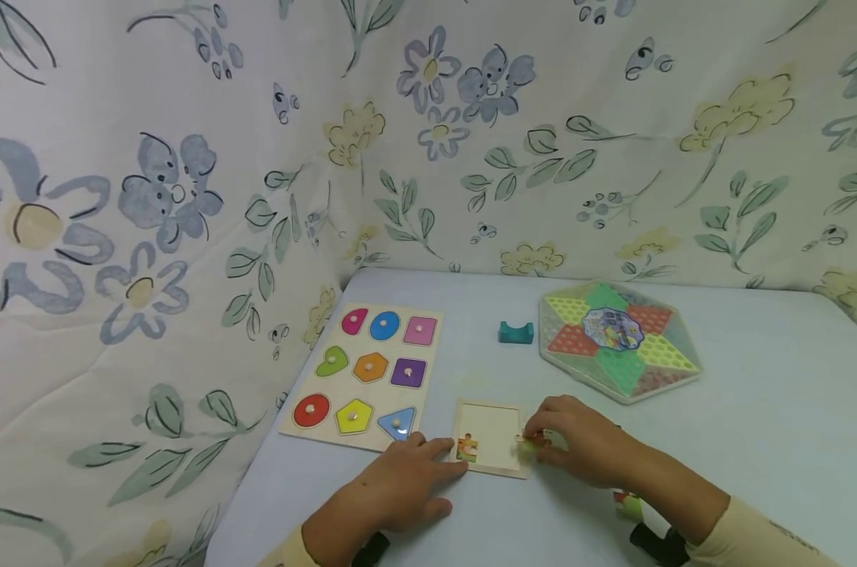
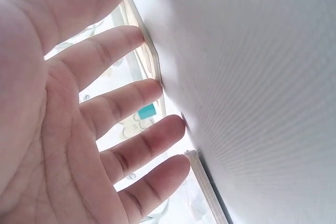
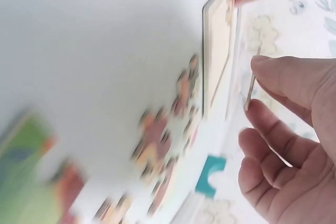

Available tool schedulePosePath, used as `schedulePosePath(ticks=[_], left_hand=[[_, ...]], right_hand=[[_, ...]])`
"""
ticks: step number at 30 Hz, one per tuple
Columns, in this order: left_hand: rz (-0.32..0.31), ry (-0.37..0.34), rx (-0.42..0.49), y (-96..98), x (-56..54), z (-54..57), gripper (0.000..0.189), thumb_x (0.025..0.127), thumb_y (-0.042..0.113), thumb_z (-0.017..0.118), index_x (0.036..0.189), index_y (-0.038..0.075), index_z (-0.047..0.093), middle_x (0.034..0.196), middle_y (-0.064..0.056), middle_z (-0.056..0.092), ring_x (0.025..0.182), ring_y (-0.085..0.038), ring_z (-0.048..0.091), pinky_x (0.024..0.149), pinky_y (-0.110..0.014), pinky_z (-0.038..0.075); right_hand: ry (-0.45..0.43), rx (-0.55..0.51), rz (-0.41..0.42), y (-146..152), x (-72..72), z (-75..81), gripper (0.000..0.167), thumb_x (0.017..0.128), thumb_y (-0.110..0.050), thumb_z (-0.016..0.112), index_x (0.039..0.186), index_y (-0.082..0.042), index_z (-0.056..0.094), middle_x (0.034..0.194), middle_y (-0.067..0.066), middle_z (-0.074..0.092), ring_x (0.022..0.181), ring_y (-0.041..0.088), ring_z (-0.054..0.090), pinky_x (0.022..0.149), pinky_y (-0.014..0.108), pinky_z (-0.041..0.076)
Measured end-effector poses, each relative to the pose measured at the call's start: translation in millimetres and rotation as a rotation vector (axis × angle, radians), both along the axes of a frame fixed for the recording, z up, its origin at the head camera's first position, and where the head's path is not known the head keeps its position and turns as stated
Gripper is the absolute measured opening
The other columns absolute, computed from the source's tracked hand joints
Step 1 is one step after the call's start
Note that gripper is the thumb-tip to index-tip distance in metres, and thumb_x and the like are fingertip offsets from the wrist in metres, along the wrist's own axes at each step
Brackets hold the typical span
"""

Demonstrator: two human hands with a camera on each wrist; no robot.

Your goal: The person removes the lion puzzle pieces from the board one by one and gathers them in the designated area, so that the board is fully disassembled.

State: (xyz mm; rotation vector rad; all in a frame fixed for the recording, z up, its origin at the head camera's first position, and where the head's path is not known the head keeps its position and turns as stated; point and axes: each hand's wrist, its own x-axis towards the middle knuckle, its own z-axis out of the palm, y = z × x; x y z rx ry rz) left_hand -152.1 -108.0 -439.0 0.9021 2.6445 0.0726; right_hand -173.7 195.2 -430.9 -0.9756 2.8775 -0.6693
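A small square wooden puzzle tray (image 1: 498, 429) lies on the table, with one picture puzzle piece (image 1: 467, 450) in its lower left corner. My left hand (image 1: 409, 484) rests at the tray's left side, fingertips at its edge. In the left wrist view the fingers of that hand (image 2: 121, 108) are extended and spread. At the tray's right edge my right hand (image 1: 580, 441) pinches a thin jigsaw puzzle piece (image 1: 529, 445). The right wrist view shows this piece (image 3: 252, 83) edge-on between thumb and index finger, so its picture is hidden there.
Several loose puzzle pieces (image 3: 153, 137) lie right of the tray, partly hidden by my right arm in the head view. A knobbed shape board (image 1: 382, 390) is at the left. A teal block (image 1: 517, 333) and a hexagonal star-patterned game board (image 1: 620, 378) stand farther back.
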Motion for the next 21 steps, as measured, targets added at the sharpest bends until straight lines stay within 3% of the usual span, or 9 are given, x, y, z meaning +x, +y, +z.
schedulePosePath(ticks=[5, 14, 21], left_hand=[[0.001, -0.003, 0.011, -2.1, 0.6, 0.4, 0.056, 0.092, 0.053, 0.070, 0.146, 0.049, 0.052, 0.156, 0.011, 0.046, 0.128, -0.020, 0.050, 0.105, -0.045, 0.050], [-0.009, 0.010, 0.024, -1.2, 1.1, 0.7, 0.055, 0.092, 0.053, 0.070, 0.145, 0.048, 0.053, 0.156, 0.011, 0.047, 0.127, -0.020, 0.051, 0.104, -0.045, 0.051], [-0.016, 0.021, 0.021, 0.0, 1.3, 0.7, 0.055, 0.093, 0.053, 0.069, 0.145, 0.048, 0.053, 0.156, 0.011, 0.047, 0.128, -0.020, 0.051, 0.104, -0.046, 0.051]], right_hand=[[0.020, -0.007, -0.025, 19.7, 12.2, -0.7, 0.023, 0.087, -0.014, 0.081, 0.098, -0.032, 0.074, 0.095, -0.021, 0.059, 0.095, 0.008, 0.056, 0.075, 0.025, 0.053], [0.018, 0.041, -0.078, 44.5, 38.8, -15.8, 0.024, 0.087, -0.019, 0.081, 0.096, -0.039, 0.072, 0.097, -0.026, 0.056, 0.100, 0.005, 0.055, 0.084, 0.031, 0.055], [0.073, -0.037, -0.059, 54.8, 53.0, -35.4, 0.024, 0.082, -0.018, 0.085, 0.091, -0.036, 0.072, 0.092, -0.023, 0.053, 0.086, -0.002, 0.047, 0.067, 0.019, 0.047]])
